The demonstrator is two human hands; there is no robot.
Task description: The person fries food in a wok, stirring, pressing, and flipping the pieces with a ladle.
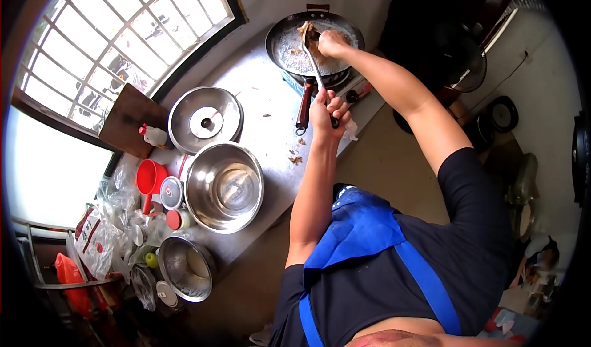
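Note:
My left hand (327, 114) is wrapped round the handle of a long metal cooking utensil (315, 71), whose black handle end shows below my fingers. The utensil's far end meets a brown clump of food (306, 32) over the frying pan (269, 47). Above the pan, my right hand (333, 43) is closed beside that clump; something dark shows at its fingertips, too small to name. White bubbling liquid (289, 55) covers the pan's bottom. The pan's brown handle (305, 106) points towards me, to the left of my left hand.
On the metal counter (261, 110) stand a large steel bowl (225, 187), a steel lid (184, 116), a red ladle (150, 178) and a smaller steel bowl (184, 267). A cutting board (132, 122) leans by the window. Food scraps (296, 160) lie near the counter edge.

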